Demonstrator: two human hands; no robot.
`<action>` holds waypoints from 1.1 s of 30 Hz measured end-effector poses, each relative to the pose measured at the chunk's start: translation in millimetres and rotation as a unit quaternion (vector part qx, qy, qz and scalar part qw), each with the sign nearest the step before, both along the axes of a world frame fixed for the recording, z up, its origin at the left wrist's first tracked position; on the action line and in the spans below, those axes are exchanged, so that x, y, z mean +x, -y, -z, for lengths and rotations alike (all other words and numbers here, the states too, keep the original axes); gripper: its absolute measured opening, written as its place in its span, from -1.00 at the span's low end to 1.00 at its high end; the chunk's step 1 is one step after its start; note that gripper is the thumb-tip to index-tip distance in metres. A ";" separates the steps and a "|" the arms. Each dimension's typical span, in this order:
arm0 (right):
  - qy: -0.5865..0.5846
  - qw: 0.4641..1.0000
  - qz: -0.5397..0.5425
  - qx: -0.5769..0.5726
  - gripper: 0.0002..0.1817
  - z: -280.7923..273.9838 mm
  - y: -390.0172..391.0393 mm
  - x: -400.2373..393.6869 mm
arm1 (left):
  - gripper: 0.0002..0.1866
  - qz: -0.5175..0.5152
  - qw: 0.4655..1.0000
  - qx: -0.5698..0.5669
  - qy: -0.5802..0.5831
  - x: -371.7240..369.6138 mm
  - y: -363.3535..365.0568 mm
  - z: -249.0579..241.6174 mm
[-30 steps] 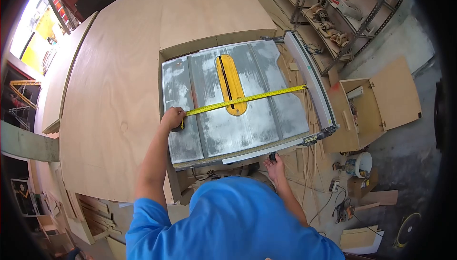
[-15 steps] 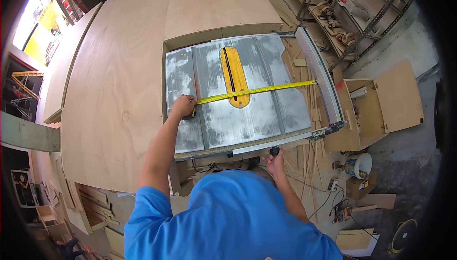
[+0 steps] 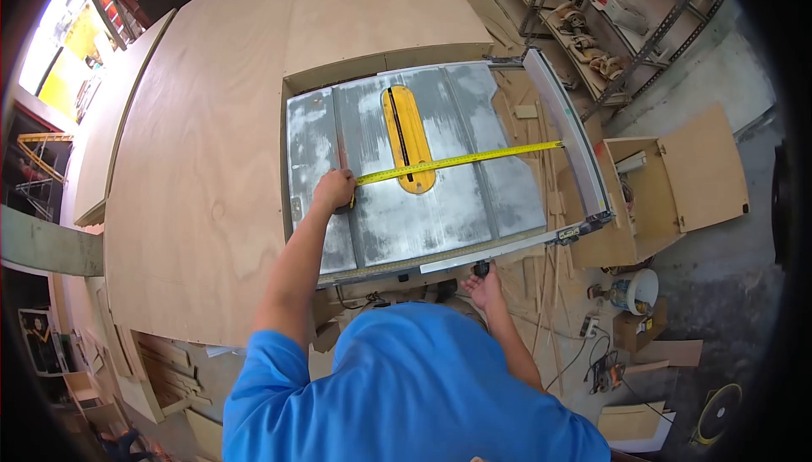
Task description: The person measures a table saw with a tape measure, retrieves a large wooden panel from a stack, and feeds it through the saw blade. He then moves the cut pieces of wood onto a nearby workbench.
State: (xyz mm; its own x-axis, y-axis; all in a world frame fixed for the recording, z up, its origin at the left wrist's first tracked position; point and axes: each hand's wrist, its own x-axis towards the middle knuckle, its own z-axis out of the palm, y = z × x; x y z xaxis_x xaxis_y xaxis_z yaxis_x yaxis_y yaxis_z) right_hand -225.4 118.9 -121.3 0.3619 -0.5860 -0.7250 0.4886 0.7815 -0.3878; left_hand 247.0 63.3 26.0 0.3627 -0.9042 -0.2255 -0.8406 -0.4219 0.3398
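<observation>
My left hand [image 3: 337, 186] is closed round a dark tape measure case at the left part of the metal saw table [image 3: 406, 234]. From it the yellow tape blade [image 3: 474, 157] runs right across the yellow insert plate [image 3: 408, 128], with its slot, to the long fence [image 3: 568, 128] on the right. Below the front rail [image 3: 482, 255], my right hand [image 3: 485, 286] has its fingers at a black knob [image 3: 481, 268]. The palm side shows, and the fingers look curled against the knob.
A large plywood surface [image 3: 203, 174] surrounds the saw table at left and back. At right are an open wooden cabinet [image 3: 639, 200], a bucket [image 3: 630, 295] and metal shelves [image 3: 592, 22]. Thin wood strips [image 3: 548, 293], cables and a power tool [image 3: 606, 375] lie on the floor.
The view has shifted slightly. My left hand has moved a little to the right over the saw table with the tape measure. My right hand stays at the knob.
</observation>
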 end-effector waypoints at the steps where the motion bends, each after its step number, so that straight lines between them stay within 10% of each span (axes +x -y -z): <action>1: -0.150 0.988 0.022 -0.007 -0.63 -13.1 -1.4 9.4 | -0.66 -0.003 1.000 -0.004 -0.005 -0.2 -2.8 0.1; 4: -0.235 0.958 0.056 -0.155 -0.63 -9.5 -7.6 19.2 | -0.66 0.007 1.000 -0.003 -0.013 2.6 -5.3 4.9; 8: 0.074 0.991 0.075 0.084 -0.66 24.9 -2.8 -3.5 | -0.67 0.025 0.999 -0.010 -0.029 -12.3 5.4 -1.4; 13: -0.342 0.920 0.107 -0.160 -0.68 -22.5 -4.4 42.9 | -0.66 0.008 1.000 -0.019 -0.011 -23.2 9.7 -3.8; 19: 0.179 0.978 -0.010 0.107 -0.60 -2.3 8.4 -7.4 | -0.67 0.016 0.999 -0.010 -0.051 -36.7 16.9 4.0; 23: -0.377 0.910 0.086 -0.149 -0.56 -14.3 -4.7 41.7 | -0.67 0.010 0.997 -0.027 -0.068 -41.9 13.7 3.7; 27: -0.341 0.933 0.044 -0.105 -0.58 -13.7 6.9 35.8 | -0.68 0.010 0.995 -0.053 -0.087 -44.4 6.1 5.4; 28: -0.068 0.991 -0.008 0.114 -0.66 -27.9 20.8 7.7 | -0.68 0.007 0.995 -0.057 -0.085 -46.7 5.7 1.9; 30: 0.202 0.959 -0.049 0.191 -0.64 19.1 24.3 -17.9 | -0.67 0.003 0.994 -0.055 -0.090 -49.8 1.9 0.8; 33: -0.264 0.963 0.041 -0.021 -0.60 2.1 9.2 30.6 | -0.66 -0.005 0.995 -0.052 -0.085 -57.1 -4.5 -3.5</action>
State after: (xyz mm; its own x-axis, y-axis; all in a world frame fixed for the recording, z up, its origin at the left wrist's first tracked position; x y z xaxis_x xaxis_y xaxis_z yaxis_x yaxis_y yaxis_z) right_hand -194.8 109.8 -123.3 -0.0993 -0.6302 -0.7700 0.2735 0.7268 -0.6301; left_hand 189.9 67.8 29.5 0.3364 -0.9224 -0.1896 -0.7628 -0.3850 0.5195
